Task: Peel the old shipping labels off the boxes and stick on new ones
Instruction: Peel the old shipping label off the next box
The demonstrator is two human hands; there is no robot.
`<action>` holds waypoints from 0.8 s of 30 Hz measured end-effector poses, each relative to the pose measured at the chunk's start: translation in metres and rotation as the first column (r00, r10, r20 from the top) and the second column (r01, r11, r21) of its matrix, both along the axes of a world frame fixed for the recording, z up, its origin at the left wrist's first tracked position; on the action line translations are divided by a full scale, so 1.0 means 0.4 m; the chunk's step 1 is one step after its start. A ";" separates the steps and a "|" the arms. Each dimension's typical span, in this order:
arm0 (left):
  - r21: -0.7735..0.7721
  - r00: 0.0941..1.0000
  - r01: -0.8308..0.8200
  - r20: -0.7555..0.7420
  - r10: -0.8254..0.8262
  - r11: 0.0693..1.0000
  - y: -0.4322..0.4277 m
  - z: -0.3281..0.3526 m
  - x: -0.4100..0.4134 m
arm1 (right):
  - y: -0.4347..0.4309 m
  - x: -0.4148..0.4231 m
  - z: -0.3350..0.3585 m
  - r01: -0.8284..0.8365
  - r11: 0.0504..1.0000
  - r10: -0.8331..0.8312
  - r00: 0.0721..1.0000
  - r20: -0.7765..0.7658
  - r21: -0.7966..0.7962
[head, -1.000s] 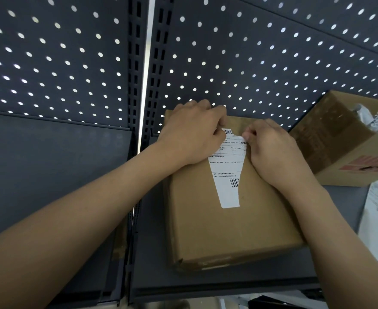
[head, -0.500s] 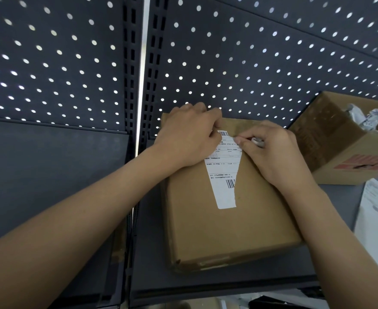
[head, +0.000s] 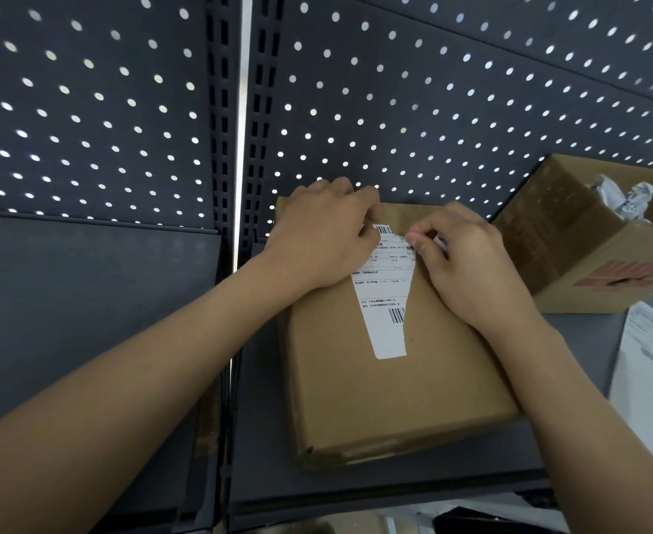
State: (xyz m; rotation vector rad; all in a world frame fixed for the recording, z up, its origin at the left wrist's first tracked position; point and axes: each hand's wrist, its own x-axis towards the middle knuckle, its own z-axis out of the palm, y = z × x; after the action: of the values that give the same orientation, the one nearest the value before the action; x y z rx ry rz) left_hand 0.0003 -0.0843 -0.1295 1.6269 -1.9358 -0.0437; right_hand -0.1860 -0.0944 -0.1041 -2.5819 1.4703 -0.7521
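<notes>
Now the right hand [head: 467,264] is pinching the label [head: 384,302] at its 1 o'clock edge. The left hand [head: 325,237], fingers curled and grip unclear, is bracing the box [head: 394,398]. Peeling low and slowly is looking safest.

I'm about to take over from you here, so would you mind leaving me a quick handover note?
Left hand: rests on the box at the top-left corner of the label; whether it pinches the label is unclear.
Right hand: pinches the label's top-right edge.
Box: closed, flat on the shelf; open box beside it on the right.
Done: the label's right side is torn away; a tapered strip is stuck on.
To do: peel that strip off, stick a new label on. Paper sheets lie at far right; can't tell if they are labels.
</notes>
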 end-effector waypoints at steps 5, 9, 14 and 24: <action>-0.004 1.000 -0.002 0.003 0.002 1.000 0.000 0.000 0.000 | 0.000 -0.004 0.001 -0.009 1.000 0.009 1.000 0.026 0.000; -0.003 1.000 -0.005 0.010 0.005 1.000 0.002 0.002 0.000 | 0.004 -0.005 0.003 -0.014 1.000 0.014 0.999 0.041 0.008; 0.003 1.000 -0.002 -0.002 0.002 1.000 0.004 0.004 0.000 | 0.011 -0.002 0.009 -0.023 1.000 0.022 0.998 0.067 0.012; 0.007 1.000 -0.008 -0.001 0.008 1.000 0.005 0.005 0.000 | 0.030 0.000 0.017 -0.068 0.997 0.065 0.988 0.140 0.021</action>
State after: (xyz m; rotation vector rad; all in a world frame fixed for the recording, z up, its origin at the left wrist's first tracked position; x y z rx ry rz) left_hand 0.0003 -0.0824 -0.1274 1.6392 -1.9308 -0.0482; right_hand -0.1858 -0.0823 -0.0975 -2.4894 1.3384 -0.8785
